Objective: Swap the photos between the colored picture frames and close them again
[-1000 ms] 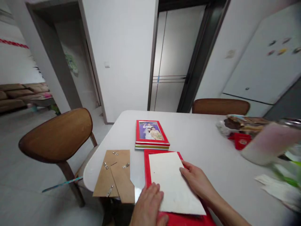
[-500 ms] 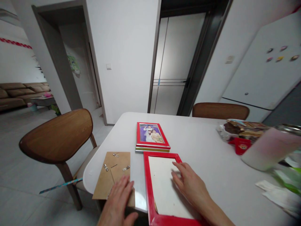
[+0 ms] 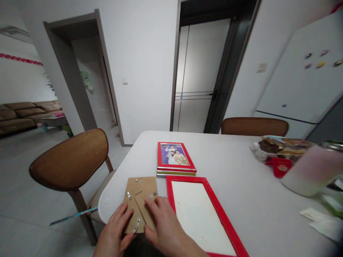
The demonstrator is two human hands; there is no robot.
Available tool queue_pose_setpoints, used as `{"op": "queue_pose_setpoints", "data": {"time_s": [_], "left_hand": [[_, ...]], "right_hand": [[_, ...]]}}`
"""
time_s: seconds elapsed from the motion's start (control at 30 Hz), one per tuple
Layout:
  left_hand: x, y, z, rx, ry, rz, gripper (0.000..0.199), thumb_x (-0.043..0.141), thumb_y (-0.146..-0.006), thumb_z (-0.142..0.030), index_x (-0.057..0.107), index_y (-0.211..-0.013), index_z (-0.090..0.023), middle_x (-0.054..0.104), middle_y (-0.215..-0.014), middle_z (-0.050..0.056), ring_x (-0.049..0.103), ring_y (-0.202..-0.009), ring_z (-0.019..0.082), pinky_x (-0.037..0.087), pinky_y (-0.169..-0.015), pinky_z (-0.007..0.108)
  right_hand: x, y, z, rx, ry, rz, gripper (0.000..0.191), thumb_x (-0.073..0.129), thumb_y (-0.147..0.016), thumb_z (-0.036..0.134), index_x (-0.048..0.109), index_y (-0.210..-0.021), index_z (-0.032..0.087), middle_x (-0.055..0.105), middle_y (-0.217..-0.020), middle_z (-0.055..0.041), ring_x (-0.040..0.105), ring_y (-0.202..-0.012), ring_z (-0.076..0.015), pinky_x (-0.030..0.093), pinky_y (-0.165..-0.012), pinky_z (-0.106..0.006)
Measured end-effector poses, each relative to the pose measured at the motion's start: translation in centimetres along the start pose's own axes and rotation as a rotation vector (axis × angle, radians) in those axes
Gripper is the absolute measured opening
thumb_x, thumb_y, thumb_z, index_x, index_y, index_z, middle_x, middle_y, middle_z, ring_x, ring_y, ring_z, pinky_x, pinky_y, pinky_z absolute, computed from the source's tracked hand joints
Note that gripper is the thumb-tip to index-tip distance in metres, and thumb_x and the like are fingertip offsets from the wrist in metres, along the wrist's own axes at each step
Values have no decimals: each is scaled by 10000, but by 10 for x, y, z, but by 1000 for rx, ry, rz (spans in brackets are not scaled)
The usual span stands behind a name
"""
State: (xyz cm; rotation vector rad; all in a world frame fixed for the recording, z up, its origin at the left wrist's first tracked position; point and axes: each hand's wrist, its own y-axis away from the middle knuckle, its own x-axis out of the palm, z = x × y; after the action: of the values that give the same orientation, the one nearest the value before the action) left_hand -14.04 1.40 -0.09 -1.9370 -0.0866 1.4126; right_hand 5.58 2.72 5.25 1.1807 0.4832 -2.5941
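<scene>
While white sheet (image 3: 199, 217) in red frame (image 3: 218, 207), board (image 3: 135, 208) in left hand (image 3: 114, 228); also in right hand (image 3: 164, 225).

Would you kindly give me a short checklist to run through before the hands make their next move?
1. Left hand at the left side of the brown rectangular board: ok.
2. Right hand at the board's right side: ok.
3. Four silver metal clips visible on the board: ok.
4. Secure grip: cannot tell; contact is partly hidden.
5. White rectangular sheet within the opening of the red rectangular frame: ok.
6. Stack of red-edged picture frames apart from both hands: ok.
</scene>
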Motion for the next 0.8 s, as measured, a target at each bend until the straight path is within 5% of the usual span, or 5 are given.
{"op": "queue_pose_setpoints", "data": {"time_s": [0.17,0.37,0.57,0.8], "left_hand": [[3,-30,-60,145,132,72,472,615,-678,-296,470,-1106,-158,515,-1146,160,472,-1061,242,454,-830,318],[20,-63,-124,136,283,370,452,640,-637,-262,507,-1052,-144,479,-1183,167,427,-1095,286,426,-864,391],[26,-72,-135,7,354,514,400,627,-669,-308,530,-1038,-189,478,-1198,119,417,-1108,280,303,-931,503],[15,-74,-134,-32,355,588,313,531,-745,-305,525,-1040,-202,469,-1215,73,378,-1146,232,239,-970,491]], "right_hand": [[-54,43,-38,52,-15,2,423,501,-618,192,525,-1040,205,481,-1031,-76,444,-974,-194,368,-853,-332],[-90,88,-90,165,115,-1,366,484,-681,314,561,-1021,202,491,-1076,-96,452,-1017,-218,371,-880,-373],[-85,90,-110,120,248,-85,354,499,-669,288,580,-1006,218,527,-1058,-97,474,-994,-227,385,-860,-391],[-80,92,-114,-1,340,-142,308,508,-691,328,591,-980,261,561,-1015,-75,505,-929,-217,416,-776,-375]]}}
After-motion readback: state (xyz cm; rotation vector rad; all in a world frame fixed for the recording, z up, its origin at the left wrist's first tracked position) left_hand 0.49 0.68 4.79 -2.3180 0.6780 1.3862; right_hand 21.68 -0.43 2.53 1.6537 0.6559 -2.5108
